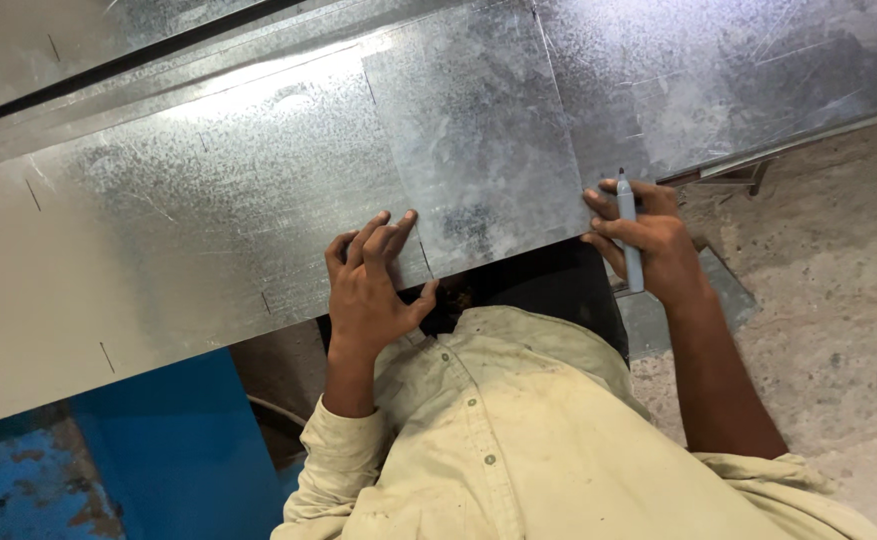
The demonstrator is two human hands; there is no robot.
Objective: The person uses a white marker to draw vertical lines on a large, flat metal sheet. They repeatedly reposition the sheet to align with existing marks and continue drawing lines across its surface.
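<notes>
A large galvanized sheet (188, 210) fills most of the view, shiny, with small dark marks near its edges. A smaller square sheet (478, 130) lies on top of it, in the middle. The left hand (370, 290) lies flat at the near left corner of this square, fingers spread and holding nothing. The right hand (648, 240) grips its near right corner, fingers closed around a grey marker (628, 230). On the right is a rough concrete floor (818, 270); near left, a blue stand (168, 450).
</notes>
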